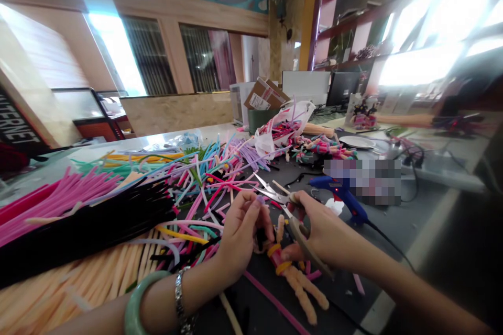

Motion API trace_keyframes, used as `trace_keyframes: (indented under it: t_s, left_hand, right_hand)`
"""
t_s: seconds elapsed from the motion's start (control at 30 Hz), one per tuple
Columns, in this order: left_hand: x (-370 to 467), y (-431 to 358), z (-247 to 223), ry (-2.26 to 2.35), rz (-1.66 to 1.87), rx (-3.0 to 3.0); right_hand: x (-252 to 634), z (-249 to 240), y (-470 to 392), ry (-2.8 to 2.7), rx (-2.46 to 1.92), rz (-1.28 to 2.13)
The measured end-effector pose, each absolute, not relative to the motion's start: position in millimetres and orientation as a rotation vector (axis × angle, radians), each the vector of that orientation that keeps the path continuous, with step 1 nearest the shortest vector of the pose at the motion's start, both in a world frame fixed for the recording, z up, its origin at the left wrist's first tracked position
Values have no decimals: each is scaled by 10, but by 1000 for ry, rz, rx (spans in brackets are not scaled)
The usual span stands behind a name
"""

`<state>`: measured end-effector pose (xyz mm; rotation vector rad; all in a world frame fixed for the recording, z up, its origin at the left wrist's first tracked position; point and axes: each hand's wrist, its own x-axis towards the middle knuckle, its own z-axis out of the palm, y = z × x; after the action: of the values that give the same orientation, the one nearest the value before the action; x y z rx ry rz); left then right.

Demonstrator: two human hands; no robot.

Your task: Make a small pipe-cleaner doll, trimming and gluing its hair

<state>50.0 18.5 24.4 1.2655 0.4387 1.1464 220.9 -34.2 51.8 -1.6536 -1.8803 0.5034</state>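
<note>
My right hand (314,225) is closed on a pair of scissors (274,192) with grey-brown handles; the slightly parted blades point up and left. One of its fingertips touches a small pipe-cleaner doll (277,259). This doll has peach limbs, a pinkish-red body and mustard-yellow bands. My left hand (245,227) has its fingers pinched together just left of the doll, where a dark patch shows by the fingers. Fingers hide the doll's upper end and whatever is in the pinch. A blue glue gun (341,192) with a lit red light lies beyond my right hand.
Bundles of peach (86,272), black (90,225) and pink pipe cleaners (74,193) fill the left side. Loose coloured pieces are strewn across the dark mat. Behind stand a white plastic bag (267,141), a cardboard box (265,94) and a white plate (357,142). The glue gun's cord (393,248) runs along the right.
</note>
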Motion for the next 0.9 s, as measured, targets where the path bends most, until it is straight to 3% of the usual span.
trace_keyframes:
  t_s: [0.9]
  left_hand:
    - [484,194,194,387,1168,1288]
  right_hand:
    - [2201,529,-369,-2000,-1639,514]
